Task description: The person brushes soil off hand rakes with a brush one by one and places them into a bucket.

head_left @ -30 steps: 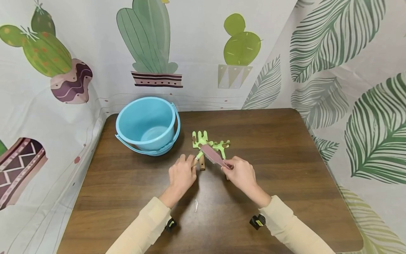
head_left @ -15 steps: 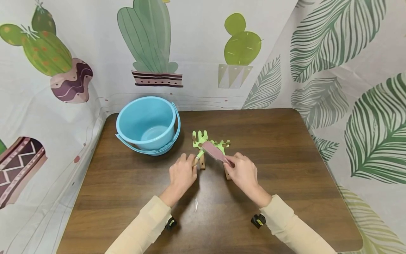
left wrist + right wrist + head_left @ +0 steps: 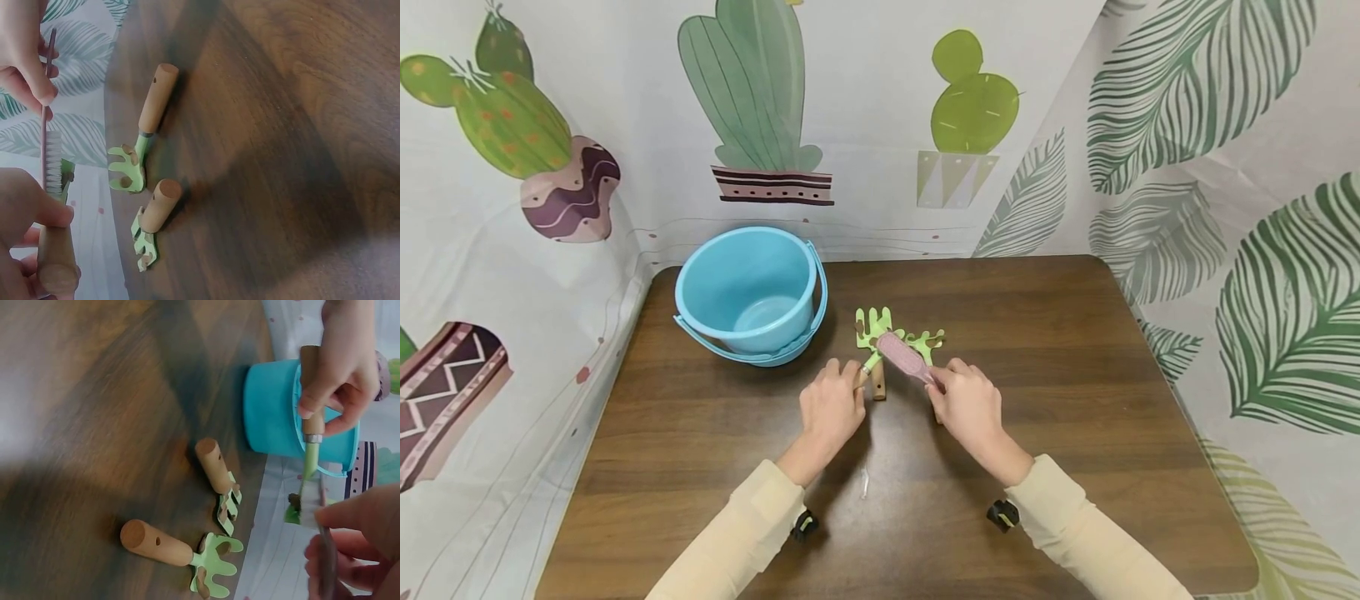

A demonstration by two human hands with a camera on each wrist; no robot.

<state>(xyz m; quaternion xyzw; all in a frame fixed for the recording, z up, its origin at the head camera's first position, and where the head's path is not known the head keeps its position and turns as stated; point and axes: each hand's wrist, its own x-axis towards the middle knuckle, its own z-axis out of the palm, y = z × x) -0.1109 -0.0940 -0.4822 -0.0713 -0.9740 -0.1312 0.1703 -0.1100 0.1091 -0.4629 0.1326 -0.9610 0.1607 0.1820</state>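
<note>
My left hand grips the wooden handle of a small garden hand tool, raised above the table. Its green head carries brown dirt-like patches and is partly hidden by the brush. A pink brush with white bristles is pinched in my right hand, its bristles against or very near the green head. Below them on the table lie two green garden hand tools with wooden handles: a hand fork and a hand rake with splayed tines. Both carry brown patches.
A light blue bucket stands at the table's back left, its handle lowered around the front. A small clear scrap lies on the brown wooden table. Patterned cloth hangs behind the table and at both sides.
The brush has shifted slightly up and left and rolled so that more of its pink back faces up. My right hand moved with it; the left hand is almost still.
</note>
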